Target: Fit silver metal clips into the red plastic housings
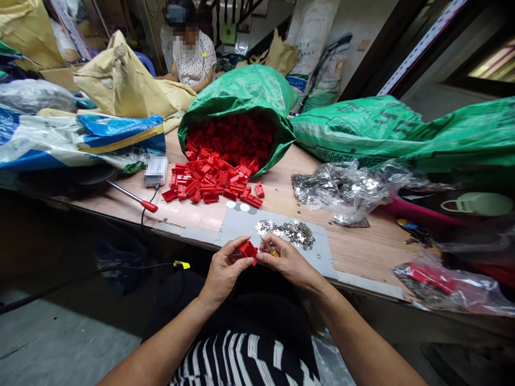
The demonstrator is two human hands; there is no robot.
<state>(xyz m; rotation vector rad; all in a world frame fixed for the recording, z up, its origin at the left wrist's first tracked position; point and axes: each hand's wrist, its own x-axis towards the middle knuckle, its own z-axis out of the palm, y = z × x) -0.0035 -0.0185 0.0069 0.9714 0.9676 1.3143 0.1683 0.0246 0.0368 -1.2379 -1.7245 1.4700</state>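
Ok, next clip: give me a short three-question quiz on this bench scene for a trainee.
1. True or false: the left hand holds a red plastic piece while the right hand pinches a thin yellow-tipped tool.
2. Where do the loose red pieces spill from? A) green sack B) blue bag C) cardboard box
3. Fill in: the small pile of shiny metal bits lies on a grey ____.
Key: 1 true; 2 A; 3 sheet.
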